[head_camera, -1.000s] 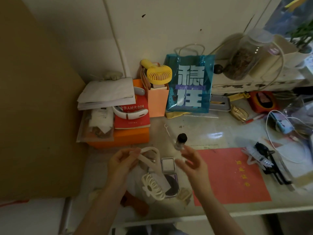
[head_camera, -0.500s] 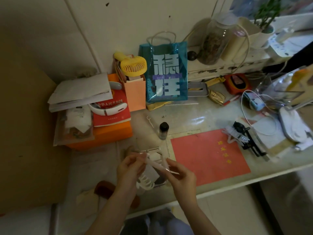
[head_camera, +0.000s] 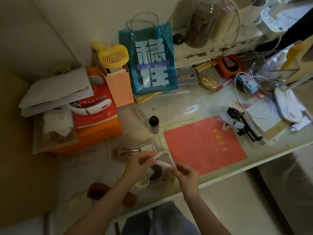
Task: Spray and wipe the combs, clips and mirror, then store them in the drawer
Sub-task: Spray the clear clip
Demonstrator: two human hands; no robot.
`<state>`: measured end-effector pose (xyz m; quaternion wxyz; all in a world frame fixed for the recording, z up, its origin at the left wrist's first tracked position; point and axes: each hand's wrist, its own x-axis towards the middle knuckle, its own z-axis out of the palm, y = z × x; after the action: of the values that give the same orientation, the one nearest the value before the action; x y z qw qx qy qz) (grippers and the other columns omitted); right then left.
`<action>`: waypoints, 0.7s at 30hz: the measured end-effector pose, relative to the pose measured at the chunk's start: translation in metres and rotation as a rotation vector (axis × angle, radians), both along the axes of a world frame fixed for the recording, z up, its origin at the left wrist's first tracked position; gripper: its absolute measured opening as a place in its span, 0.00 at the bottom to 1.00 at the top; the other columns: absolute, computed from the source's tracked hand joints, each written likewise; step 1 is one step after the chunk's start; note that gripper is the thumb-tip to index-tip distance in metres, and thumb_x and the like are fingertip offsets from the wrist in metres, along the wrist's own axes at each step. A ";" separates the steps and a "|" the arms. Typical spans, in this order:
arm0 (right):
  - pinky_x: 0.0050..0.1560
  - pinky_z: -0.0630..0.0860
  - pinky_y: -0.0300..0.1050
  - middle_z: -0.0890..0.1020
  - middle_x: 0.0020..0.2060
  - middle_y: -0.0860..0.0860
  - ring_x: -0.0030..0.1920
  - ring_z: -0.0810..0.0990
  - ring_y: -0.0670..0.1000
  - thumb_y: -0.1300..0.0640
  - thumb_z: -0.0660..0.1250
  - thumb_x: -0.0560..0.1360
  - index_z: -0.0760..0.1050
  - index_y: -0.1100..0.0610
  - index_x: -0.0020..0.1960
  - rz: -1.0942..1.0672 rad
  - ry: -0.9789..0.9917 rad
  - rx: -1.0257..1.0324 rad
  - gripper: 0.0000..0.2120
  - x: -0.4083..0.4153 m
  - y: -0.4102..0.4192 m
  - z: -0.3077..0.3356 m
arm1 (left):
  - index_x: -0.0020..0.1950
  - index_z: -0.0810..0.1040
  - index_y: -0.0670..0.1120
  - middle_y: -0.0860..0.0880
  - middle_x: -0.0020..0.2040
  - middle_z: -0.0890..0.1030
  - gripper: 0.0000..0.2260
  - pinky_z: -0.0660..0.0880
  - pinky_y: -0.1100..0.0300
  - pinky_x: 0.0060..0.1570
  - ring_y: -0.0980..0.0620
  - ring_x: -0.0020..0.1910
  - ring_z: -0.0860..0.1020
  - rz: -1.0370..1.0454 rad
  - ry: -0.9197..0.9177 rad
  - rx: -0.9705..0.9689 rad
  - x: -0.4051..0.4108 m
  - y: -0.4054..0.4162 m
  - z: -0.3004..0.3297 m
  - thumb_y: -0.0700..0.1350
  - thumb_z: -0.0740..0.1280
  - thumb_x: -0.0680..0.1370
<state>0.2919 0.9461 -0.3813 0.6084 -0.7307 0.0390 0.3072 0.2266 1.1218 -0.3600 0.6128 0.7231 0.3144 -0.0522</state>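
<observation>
Both hands hold one pale translucent clip (head_camera: 163,161) above the near edge of the desk (head_camera: 194,106). The left hand (head_camera: 138,168) pinches its left end with fingers narrow; the right hand (head_camera: 185,174) pinches its right end, fingers likewise closed on it. Directly below lie one small mirror (head_camera: 155,174), one cream clip (head_camera: 142,182) and one beige clip (head_camera: 123,152). One spray bottle (head_camera: 153,124) with a black cap stands upright behind them, beside one red sheet (head_camera: 203,145). Two further clips lie touching at the sheet's far right corner: one white clip (head_camera: 228,121) and one black clip (head_camera: 243,124). One blue bag (head_camera: 152,63) and one yellow fan (head_camera: 112,55) stand at the back.
</observation>
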 end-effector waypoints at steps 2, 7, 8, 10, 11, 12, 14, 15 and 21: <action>0.47 0.80 0.44 0.86 0.41 0.50 0.43 0.84 0.50 0.65 0.72 0.70 0.82 0.56 0.50 0.013 0.003 -0.029 0.10 0.002 0.000 -0.011 | 0.53 0.82 0.47 0.53 0.47 0.83 0.09 0.77 0.63 0.49 0.56 0.49 0.80 -0.065 0.025 0.027 0.002 0.004 -0.016 0.40 0.70 0.74; 0.44 0.81 0.51 0.85 0.40 0.53 0.41 0.84 0.55 0.63 0.72 0.71 0.82 0.56 0.51 0.013 0.033 -0.068 0.09 0.000 -0.001 -0.031 | 0.50 0.81 0.58 0.60 0.47 0.83 0.11 0.78 0.64 0.50 0.59 0.49 0.81 -0.192 0.043 0.064 0.006 0.012 -0.035 0.42 0.70 0.74; 0.44 0.81 0.48 0.85 0.40 0.52 0.41 0.84 0.53 0.63 0.72 0.71 0.82 0.54 0.50 0.004 0.039 -0.070 0.09 -0.002 -0.001 -0.033 | 0.50 0.81 0.58 0.60 0.47 0.83 0.11 0.78 0.64 0.50 0.60 0.50 0.80 -0.220 0.055 0.058 0.006 0.013 -0.038 0.42 0.70 0.74; 0.45 0.81 0.45 0.85 0.40 0.50 0.41 0.84 0.51 0.64 0.72 0.70 0.82 0.51 0.48 -0.013 0.051 -0.074 0.10 -0.005 -0.001 -0.037 | 0.51 0.81 0.57 0.58 0.48 0.83 0.10 0.78 0.63 0.51 0.60 0.51 0.80 -0.253 0.081 0.047 0.007 0.016 -0.042 0.43 0.70 0.74; 0.46 0.81 0.45 0.85 0.40 0.50 0.41 0.84 0.50 0.64 0.73 0.70 0.82 0.51 0.47 -0.019 0.054 -0.078 0.10 -0.006 0.000 -0.038 | 0.52 0.81 0.56 0.57 0.48 0.84 0.10 0.78 0.63 0.51 0.60 0.51 0.80 -0.259 0.086 0.049 0.007 0.017 -0.043 0.43 0.69 0.74; 0.46 0.81 0.46 0.85 0.40 0.49 0.41 0.84 0.50 0.64 0.73 0.69 0.82 0.50 0.47 -0.024 0.057 -0.082 0.11 -0.007 0.001 -0.039 | 0.53 0.81 0.56 0.57 0.49 0.84 0.10 0.78 0.63 0.52 0.59 0.51 0.80 -0.257 0.083 0.053 0.007 0.019 -0.045 0.43 0.69 0.74; 0.47 0.81 0.46 0.85 0.40 0.49 0.41 0.84 0.50 0.63 0.73 0.69 0.82 0.49 0.46 -0.019 0.053 -0.092 0.11 -0.008 0.002 -0.040 | 0.52 0.81 0.55 0.57 0.49 0.84 0.11 0.77 0.63 0.53 0.59 0.51 0.80 -0.241 0.082 0.069 0.007 0.020 -0.047 0.41 0.70 0.74; 0.47 0.81 0.47 0.85 0.40 0.49 0.41 0.84 0.49 0.63 0.73 0.69 0.82 0.49 0.47 -0.011 0.048 -0.101 0.11 -0.008 0.003 -0.041 | 0.52 0.81 0.55 0.58 0.48 0.83 0.12 0.77 0.62 0.54 0.59 0.51 0.80 -0.235 0.086 0.080 0.007 0.020 -0.048 0.39 0.70 0.74; 0.53 0.79 0.44 0.84 0.42 0.44 0.44 0.83 0.44 0.63 0.74 0.68 0.81 0.50 0.48 0.017 0.038 -0.153 0.12 -0.009 0.004 -0.042 | 0.54 0.82 0.48 0.53 0.49 0.83 0.12 0.77 0.59 0.55 0.56 0.51 0.80 -0.223 0.109 0.220 0.005 0.016 -0.056 0.37 0.71 0.72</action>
<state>0.2833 0.9502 -0.4236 0.5473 -0.7695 0.0676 0.3221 0.2316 1.1380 -0.4159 0.5026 0.8123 0.2686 -0.1244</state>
